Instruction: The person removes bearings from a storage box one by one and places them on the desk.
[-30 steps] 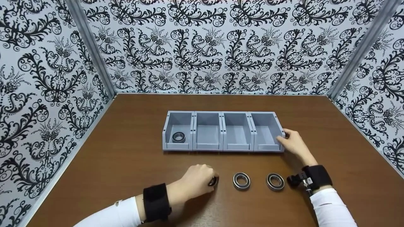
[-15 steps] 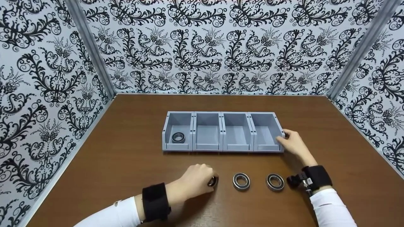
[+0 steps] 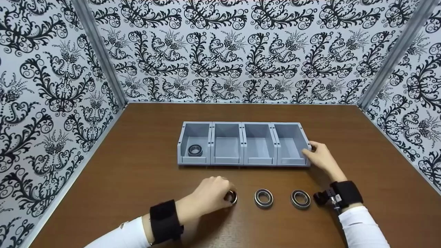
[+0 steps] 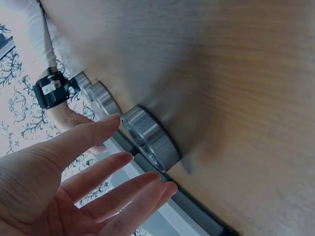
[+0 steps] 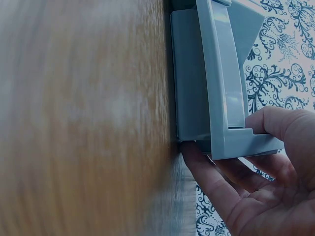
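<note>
My left hand [image 3: 212,195] is at a ball bearing [image 3: 235,198] on the brown table. In the left wrist view that bearing [image 4: 155,137] lies on the wood; the thumb tip is at its edge and the loosely extended fingers are not closed round it. To its right lie two more bearings, one nearer [image 3: 257,199] and one farther [image 3: 293,199]. My right hand [image 3: 322,156] holds the side wall of the rightmost grey bin [image 3: 293,161], thumb inside and fingers outside and beneath, as the right wrist view shows.
Several grey bins stand joined in a row, and the leftmost bin [image 3: 194,160] has a bearing [image 3: 195,155] inside. Patterned panels [image 3: 220,51] enclose the table [image 3: 151,137] at the back and both sides.
My left hand has drawn slightly left and its grip on the bearing has loosened, leaving more of the ring visible. The right hand stays on the bin.
</note>
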`<state>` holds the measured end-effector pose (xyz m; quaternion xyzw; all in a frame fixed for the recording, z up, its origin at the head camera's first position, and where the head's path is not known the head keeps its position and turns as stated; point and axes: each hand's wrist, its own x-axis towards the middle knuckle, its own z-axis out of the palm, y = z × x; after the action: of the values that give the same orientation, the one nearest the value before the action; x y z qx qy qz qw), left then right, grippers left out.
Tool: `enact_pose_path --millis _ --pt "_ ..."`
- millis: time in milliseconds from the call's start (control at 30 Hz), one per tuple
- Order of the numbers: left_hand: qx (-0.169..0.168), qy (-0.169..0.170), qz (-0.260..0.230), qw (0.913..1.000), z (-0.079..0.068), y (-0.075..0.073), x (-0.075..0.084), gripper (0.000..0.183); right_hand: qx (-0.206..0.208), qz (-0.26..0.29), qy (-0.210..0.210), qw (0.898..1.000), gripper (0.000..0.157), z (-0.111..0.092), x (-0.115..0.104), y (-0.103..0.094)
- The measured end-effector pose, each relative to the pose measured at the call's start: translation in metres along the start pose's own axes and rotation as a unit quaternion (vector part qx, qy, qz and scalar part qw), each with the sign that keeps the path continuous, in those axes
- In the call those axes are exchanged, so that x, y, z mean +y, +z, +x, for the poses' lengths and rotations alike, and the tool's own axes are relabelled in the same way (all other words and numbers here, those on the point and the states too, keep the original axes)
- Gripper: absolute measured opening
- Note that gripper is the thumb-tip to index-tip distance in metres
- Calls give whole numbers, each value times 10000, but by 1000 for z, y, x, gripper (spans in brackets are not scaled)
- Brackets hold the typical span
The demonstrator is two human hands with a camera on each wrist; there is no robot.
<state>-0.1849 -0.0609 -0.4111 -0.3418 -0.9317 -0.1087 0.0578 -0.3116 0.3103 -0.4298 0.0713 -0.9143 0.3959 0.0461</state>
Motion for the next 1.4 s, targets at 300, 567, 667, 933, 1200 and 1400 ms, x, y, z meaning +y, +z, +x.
enact_pose_path --millis 300,567,667,933,1200,1400 --pt "44 -249 -146 9996 2 -9 -3 10 -26 106 0 9999 40 0 -1 0" --pt "5 -476 -226 9986 1 -20 -7 33 3 20 -29 10000 38 0 1 0" --pt "33 -546 -291 9981 0 -25 -9 35 -9 19 -24 10000 38 0 1 -1" --pt "351 -695 -512 9957 -6 -31 -20 33 -4 105 -28 9999 39 -1 1 0" --pt "577 -1025 -675 9908 -12 -39 -33 37 -12 101 -19 9999 39 0 1 0" --pt "817 -1307 -787 9849 -12 -47 -41 36 -38 87 13 10000 40 0 1 0"
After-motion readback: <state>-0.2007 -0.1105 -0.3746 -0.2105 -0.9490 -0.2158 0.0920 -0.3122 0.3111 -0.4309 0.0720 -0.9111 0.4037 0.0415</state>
